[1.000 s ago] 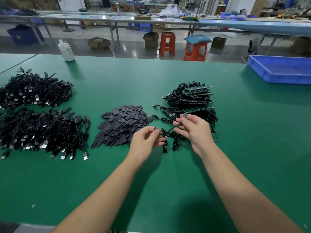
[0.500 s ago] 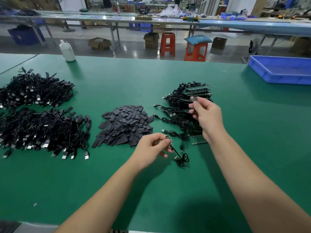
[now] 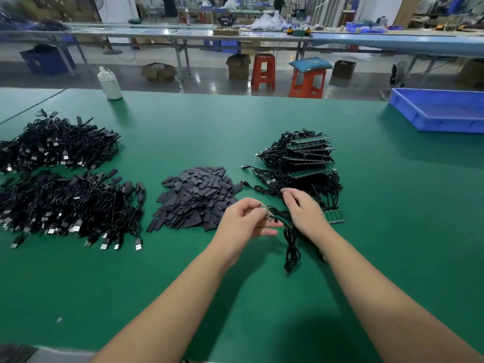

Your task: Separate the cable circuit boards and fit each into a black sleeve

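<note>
One board in hand: we see the left hand (image 3: 246, 221) pinching a single small circuit board (image 3: 267, 214) between thumb and fingertips, its black cable (image 3: 290, 242) looping down from the grip onto the green worktop (image 3: 262, 297).
Right hand: the right hand (image 3: 305, 209) sits just right of that grip, fingers curled over the cable run; we cannot tell whether it actually clamps anything.
Step in hand: we judge that this board is already split from its neighbours and that the sleeving half of the task is about to start.
Sleeves: the heap of black sleeves (image 3: 196, 197) lies just left of the left grip and slightly beyond it, close enough that the knuckles nearly meet its edge.
Boards left: a short joined strip of boards (image 3: 335, 217) lies just right of the right hand, and the main stack of board cables (image 3: 301, 158) sits beyond both hands.
Finished side: the piles of cables (image 3: 68, 200) far left of the grip look like done pieces, though we cannot confirm it.
Next move: we think one hand must take a single sleeve from the heap, open its flattened mouth, and slide it over the board.
Care: we would keep the pinch steady, since the trailing cable could tug the board askew.
</note>
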{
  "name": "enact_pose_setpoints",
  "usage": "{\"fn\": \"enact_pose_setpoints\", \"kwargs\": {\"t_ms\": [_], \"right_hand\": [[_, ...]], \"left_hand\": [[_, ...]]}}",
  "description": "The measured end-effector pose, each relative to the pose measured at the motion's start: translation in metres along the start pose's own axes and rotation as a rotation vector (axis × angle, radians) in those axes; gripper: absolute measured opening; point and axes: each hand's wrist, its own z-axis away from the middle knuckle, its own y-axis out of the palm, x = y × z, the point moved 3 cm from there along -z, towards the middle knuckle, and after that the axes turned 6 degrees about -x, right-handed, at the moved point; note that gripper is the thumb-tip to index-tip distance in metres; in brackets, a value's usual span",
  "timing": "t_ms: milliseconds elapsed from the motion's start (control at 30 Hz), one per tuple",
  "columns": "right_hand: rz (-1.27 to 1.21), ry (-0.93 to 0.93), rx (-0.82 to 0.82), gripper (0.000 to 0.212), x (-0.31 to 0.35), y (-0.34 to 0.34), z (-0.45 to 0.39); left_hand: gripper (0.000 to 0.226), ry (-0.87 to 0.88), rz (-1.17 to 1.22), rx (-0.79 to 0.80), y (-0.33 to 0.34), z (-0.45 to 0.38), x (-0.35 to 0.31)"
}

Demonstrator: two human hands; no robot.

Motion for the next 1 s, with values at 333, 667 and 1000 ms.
{"fn": "enact_pose_setpoints", "kwargs": {"t_ms": [333,667,1000], "right_hand": [[-0.142,0.141,0.517,0.026,0.003,0.049,0.042],[-0.174,0.177,0.42,0.011,0.011,0.086,0.047],[-0.042,0.116,0.177,0.02,-0.01,0.096,0.07]], "left_hand": [[0.006,-0.291,-0.414,-0.147,-0.07,-0.016,0.039],[0.004,-0.357,-0.321,-0.08,-0.09,-0.025,0.05],[0.048,0.019,-1.205,-0.534,-0.149,-0.069,0.023]]}}
